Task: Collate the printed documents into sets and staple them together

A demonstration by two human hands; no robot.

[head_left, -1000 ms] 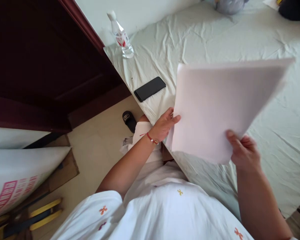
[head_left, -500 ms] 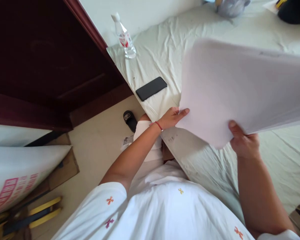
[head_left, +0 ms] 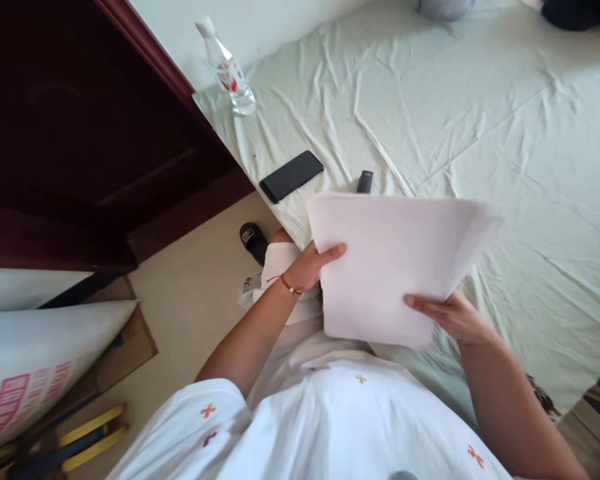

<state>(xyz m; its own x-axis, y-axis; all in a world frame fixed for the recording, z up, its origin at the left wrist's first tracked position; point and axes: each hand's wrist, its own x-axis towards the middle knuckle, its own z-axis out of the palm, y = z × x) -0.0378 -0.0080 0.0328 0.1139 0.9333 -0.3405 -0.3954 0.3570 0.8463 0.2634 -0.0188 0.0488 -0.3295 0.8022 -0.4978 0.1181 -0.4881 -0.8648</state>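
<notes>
A stack of white paper sheets (head_left: 380,267) is held in front of my body, over the near edge of the cloth-covered table. My left hand (head_left: 313,263) grips its left edge, thumb on top and fingers hidden beneath. On the lower right edge, my right hand (head_left: 453,313) pinches the stack with the thumb lying across the top sheet. The sheets look blank on the side facing me, and their right edge is blurred. Just beyond the stack, a small black device (head_left: 365,181) is partly covered by it. A black phone (head_left: 291,176) lies to the left.
A clear plastic bottle (head_left: 230,73) stands at the table's far left corner by the wall. The wrinkled pale green cloth (head_left: 510,153) covers the table. On the floor at left are a black slipper (head_left: 253,241) and a large white sack (head_left: 40,360) with pink print.
Both hands have drawn the paper stack down and toward my body, leftward and flatter. The small black device beyond it has come into view. The camera view has shifted slightly.
</notes>
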